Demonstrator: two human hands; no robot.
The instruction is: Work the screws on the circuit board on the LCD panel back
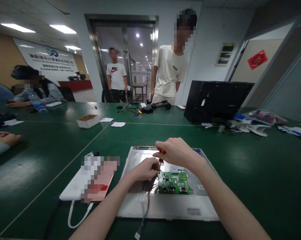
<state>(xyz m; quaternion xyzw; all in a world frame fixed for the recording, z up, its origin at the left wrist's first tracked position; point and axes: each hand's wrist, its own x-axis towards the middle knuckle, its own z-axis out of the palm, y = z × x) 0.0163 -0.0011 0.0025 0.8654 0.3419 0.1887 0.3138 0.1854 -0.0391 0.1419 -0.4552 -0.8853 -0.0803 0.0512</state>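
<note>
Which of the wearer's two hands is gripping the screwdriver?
The right hand, higher up, closed round the screwdriver; the left hand is lower, near the tool's tip, beside the green circuit board.

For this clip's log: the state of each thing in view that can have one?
Metal panel: lying flat
Circuit board: on the panel, component side up
Screwdriver: roughly upright
Right hand: closed on the screwdriver
Left hand: curled by the screwdriver's shaft, grip unclear
Grey cable: near plug unattached
Cardboard box: open
Black casing: upright
Ceiling lights: lit

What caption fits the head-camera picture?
Right hand holding a screwdriver, left hand near its tip, by a circuit board.
</note>
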